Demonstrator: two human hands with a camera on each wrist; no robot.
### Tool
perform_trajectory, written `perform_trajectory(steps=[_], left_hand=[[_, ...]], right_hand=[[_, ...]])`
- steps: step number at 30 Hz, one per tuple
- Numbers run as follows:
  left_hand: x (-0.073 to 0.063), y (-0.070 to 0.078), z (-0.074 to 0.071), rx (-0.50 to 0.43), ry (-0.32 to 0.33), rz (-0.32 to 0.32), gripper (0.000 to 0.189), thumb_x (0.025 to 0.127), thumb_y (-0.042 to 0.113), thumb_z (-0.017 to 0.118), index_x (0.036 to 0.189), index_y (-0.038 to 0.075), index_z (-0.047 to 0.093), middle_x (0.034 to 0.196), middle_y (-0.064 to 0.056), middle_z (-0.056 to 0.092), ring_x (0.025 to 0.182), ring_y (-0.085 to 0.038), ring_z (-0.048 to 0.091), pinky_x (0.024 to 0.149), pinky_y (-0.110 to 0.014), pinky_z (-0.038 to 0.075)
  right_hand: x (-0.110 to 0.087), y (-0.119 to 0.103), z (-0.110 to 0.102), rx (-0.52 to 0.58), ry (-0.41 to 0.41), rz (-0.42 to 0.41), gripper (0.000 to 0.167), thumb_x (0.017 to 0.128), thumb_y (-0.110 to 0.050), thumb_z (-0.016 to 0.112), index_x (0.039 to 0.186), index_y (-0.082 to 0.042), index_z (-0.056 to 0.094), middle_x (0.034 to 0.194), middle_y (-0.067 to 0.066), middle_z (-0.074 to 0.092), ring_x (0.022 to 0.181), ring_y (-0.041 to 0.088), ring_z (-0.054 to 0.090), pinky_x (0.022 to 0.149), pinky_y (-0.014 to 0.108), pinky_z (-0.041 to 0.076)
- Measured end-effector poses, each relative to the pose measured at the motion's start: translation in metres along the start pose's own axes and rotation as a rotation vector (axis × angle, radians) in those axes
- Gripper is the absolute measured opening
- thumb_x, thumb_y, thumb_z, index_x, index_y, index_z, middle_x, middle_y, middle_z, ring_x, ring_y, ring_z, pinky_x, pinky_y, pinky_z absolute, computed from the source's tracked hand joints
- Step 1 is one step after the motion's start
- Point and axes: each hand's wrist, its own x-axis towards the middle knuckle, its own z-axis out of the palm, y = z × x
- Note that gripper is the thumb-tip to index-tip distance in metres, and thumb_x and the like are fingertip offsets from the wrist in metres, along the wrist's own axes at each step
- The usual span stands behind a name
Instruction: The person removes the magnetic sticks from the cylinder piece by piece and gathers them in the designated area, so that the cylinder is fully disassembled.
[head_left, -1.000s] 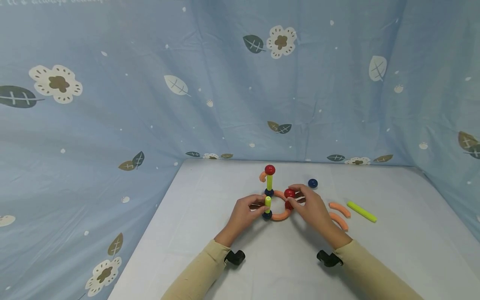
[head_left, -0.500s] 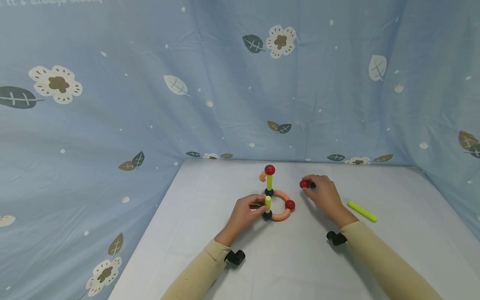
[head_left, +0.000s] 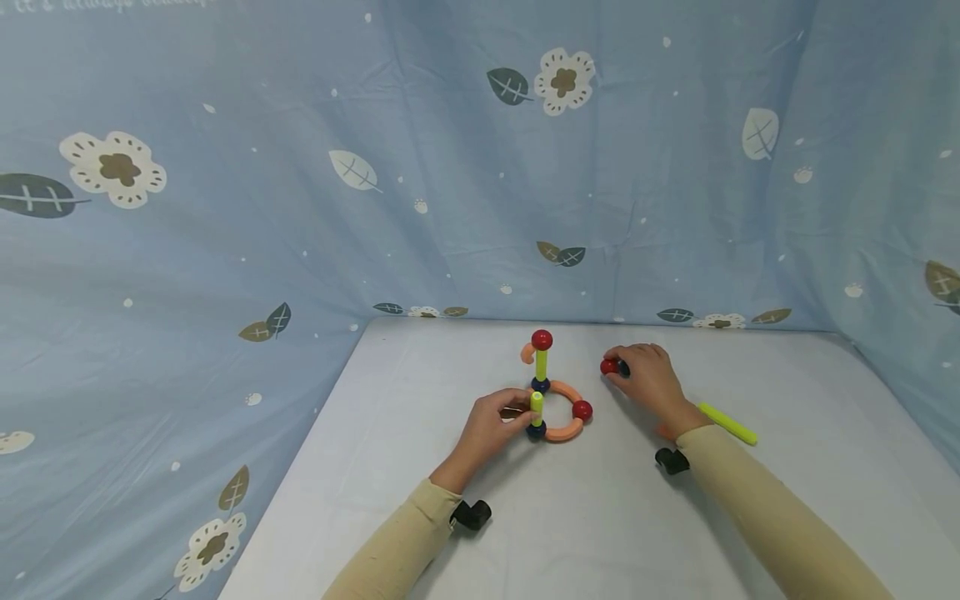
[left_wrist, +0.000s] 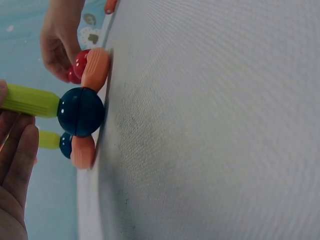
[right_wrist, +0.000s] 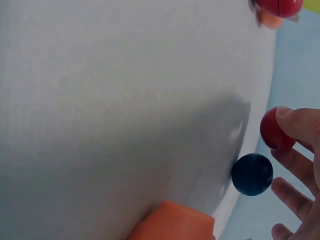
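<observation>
My left hand [head_left: 491, 425] pinches a yellow-green stick [head_left: 536, 407] that stands on a dark blue ball [left_wrist: 81, 112]. That ball belongs to a ring of orange curved sticks [head_left: 564, 432] on the table, with a red ball [head_left: 582, 410] at its right side. At the back of the ring, another yellow-green stick [head_left: 541, 365] rises from a second blue ball and carries a red ball [head_left: 542, 339] on top. Right of the ring, my right hand [head_left: 651, 385] holds a loose red ball [right_wrist: 276, 129] between thumb and fingers. Close by is a loose dark blue ball [right_wrist: 252, 174].
A loose yellow-green stick [head_left: 727, 423] lies on the white table [head_left: 585, 533] to the right. An orange curved piece [right_wrist: 175, 222] lies near my right wrist, mostly hidden by the forearm in the head view. Another orange curved piece [head_left: 528, 354] shows behind the tall stick.
My right hand has moved from the ring's right side back and to the right, taking the red ball to near the loose blue ball. The left hand keeps its place on the stick.
</observation>
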Motion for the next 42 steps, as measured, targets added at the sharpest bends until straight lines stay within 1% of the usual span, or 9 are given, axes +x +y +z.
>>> perform_trajectory(steps=[5,12,18,24,30,35,42], left_hand=[[-0.0002,0.0002,0.0001,0.003,-0.002,-0.001,0.024,0.092,0.014,0.077,0.115,0.009,0.073,0.107,-0.002,0.075,0.097,-0.009,0.071,0.084,-0.024,0.057],[0.0007,-0.0014,0.0002,-0.001,-0.005,-0.003,0.023,0.092,0.014,0.077,0.115,0.010,0.073,0.108,-0.001,0.074,0.098,-0.010,0.070,0.084,-0.025,0.057],[0.0007,-0.0030,0.0004,0.007,-0.005,-0.003,0.025,0.092,0.014,0.077,0.116,0.009,0.072,0.107,-0.002,0.075,0.097,-0.010,0.071,0.084,-0.024,0.058],[0.0006,-0.0025,0.0004,0.013,-0.009,-0.012,0.026,0.092,0.015,0.077,0.117,0.009,0.072,0.108,-0.001,0.075,0.098,-0.009,0.070,0.084,-0.024,0.057],[0.0012,-0.0022,0.0004,0.011,-0.004,-0.010,0.027,0.092,0.013,0.077,0.118,0.009,0.072,0.108,-0.002,0.075,0.098,-0.010,0.070,0.084,-0.024,0.057],[0.0011,-0.0024,0.0006,0.011,-0.001,-0.006,0.027,0.092,0.013,0.077,0.118,0.009,0.072,0.108,-0.001,0.074,0.098,-0.010,0.070,0.084,-0.024,0.057],[0.0015,-0.0032,0.0005,0.006,-0.004,-0.005,0.026,0.092,0.014,0.077,0.117,0.009,0.072,0.108,-0.002,0.074,0.099,-0.010,0.070,0.084,-0.024,0.057]], right_hand=[[0.0015,0.0011,0.0011,-0.022,-0.023,-0.017,0.037,0.090,-0.021,0.079,0.125,-0.009,0.069,0.125,0.017,0.068,0.126,0.042,0.051,0.117,0.063,0.021],[0.0020,0.0029,0.0032,-0.011,-0.033,-0.026,0.035,0.090,-0.020,0.079,0.122,-0.008,0.070,0.126,0.018,0.068,0.127,0.042,0.051,0.118,0.064,0.018],[0.0028,0.0053,0.0065,-0.009,-0.049,-0.015,0.038,0.091,-0.020,0.078,0.125,-0.007,0.069,0.129,0.019,0.066,0.129,0.042,0.049,0.118,0.065,0.016],[0.0035,0.0052,0.0068,0.000,-0.044,0.008,0.042,0.090,-0.021,0.079,0.128,-0.008,0.068,0.131,0.018,0.065,0.130,0.041,0.049,0.119,0.064,0.015],[0.0026,0.0033,0.0053,0.007,-0.039,0.014,0.043,0.090,-0.022,0.079,0.129,-0.008,0.067,0.133,0.018,0.064,0.132,0.041,0.048,0.119,0.064,0.014],[0.0006,0.0041,0.0058,0.007,-0.012,0.000,0.043,0.090,-0.020,0.079,0.129,-0.007,0.066,0.133,0.019,0.063,0.132,0.041,0.048,0.118,0.065,0.016],[-0.0040,0.0045,0.0053,-0.004,0.055,-0.016,0.038,0.090,-0.017,0.078,0.125,-0.007,0.068,0.132,0.019,0.063,0.129,0.041,0.049,0.117,0.062,0.024]])
